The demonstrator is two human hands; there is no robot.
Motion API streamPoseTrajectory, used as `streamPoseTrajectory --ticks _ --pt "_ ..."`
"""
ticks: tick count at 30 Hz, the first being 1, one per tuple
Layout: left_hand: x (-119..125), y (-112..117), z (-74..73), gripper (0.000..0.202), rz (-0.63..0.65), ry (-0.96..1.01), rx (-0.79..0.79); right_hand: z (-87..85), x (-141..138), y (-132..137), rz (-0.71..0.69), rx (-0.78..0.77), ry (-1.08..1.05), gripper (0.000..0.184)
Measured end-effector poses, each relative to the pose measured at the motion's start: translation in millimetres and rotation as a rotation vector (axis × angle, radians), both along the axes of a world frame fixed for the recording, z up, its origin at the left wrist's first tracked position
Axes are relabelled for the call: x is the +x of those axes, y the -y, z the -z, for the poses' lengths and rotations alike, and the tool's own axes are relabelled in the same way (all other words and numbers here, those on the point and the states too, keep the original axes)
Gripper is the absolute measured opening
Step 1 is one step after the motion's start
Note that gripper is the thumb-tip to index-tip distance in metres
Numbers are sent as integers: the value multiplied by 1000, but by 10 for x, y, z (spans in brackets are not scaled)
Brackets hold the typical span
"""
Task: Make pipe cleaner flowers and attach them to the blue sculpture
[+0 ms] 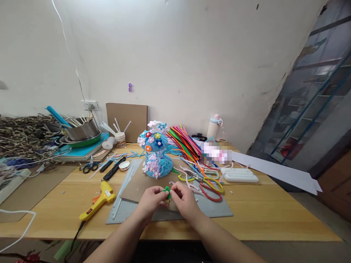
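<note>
Both my hands are close together over the front of the grey cutting mat [219, 211]. My left hand [151, 198] pinches a small green pipe-cleaner flower [167, 189] from the left. On its other side, the thumb and fingers of my right hand [185, 200] are closed on its edge. A little yellow shows below the flower, by my left fingers. Just beyond stands a blue fuzzy pipe-cleaner figure [158, 162] dotted with small coloured flowers, resting on a piece of cardboard [134, 187].
A yellow glue gun [102, 199] lies left of the mat, with black scissors [90, 166] and a black cutter [114, 168] behind. To the right are pliers with red and yellow handles [211, 193], a white box [239, 175] and bundled pipe cleaners [185, 140]. A bottle [213, 128] stands behind.
</note>
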State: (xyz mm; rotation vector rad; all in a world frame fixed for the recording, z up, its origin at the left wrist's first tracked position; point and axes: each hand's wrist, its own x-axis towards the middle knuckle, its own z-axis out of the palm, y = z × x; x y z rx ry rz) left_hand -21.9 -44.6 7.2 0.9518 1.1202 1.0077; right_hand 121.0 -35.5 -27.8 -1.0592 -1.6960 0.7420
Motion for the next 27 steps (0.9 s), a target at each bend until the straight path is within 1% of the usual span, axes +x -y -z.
streamPoseTrajectory --ticks 2,6,8,9,10,11,13,14,16,17,18,19,22,24,27 --pt "-25 -2 -1 27 8 -69 9 0 2 0 -12 2 17 11" --pt "-81 26 -40 27 82 -167 20 -8 -20 12 -87 -30 8 11" --pt "-137 27 -70 30 129 -192 25 -37 -30 -8 -98 -98 -93 12" --pt "-179 12 -82 32 127 -196 32 -64 -27 -36 -98 -159 -189 12" --pt "-230 -18 -92 35 99 -193 39 -101 -17 -80 -100 -235 -317 13" --pt "-290 -64 -99 37 35 -178 46 -146 1 -144 -99 -329 -475 13" --pt "-422 -200 -107 38 -178 -98 39 -243 52 -332 -78 -499 -811 13" --pt "-487 -282 -110 36 -307 -38 15 -285 79 -452 -28 -568 -957 12" --pt "-588 -445 -117 33 -510 91 -90 -332 115 -728 38 -606 -998 7" --pt "-619 -515 -120 36 -545 117 -120 -333 120 -871 64 -635 -997 5" --pt "-635 -573 -122 39 -560 137 -143 -321 113 -1010 86 -667 -991 2" --pt "-637 -618 -119 42 -558 147 -156 -298 98 -1139 109 -704 -980 4" --pt "-586 -683 -83 49 -520 173 -171 -211 19 -1439 131 -798 -955 22" --pt "-539 -698 -39 51 -489 188 -174 -165 -31 -1556 119 -844 -949 30" --pt "-504 -722 21 48 -459 195 -162 -125 -74 -1621 97 -866 -949 32"
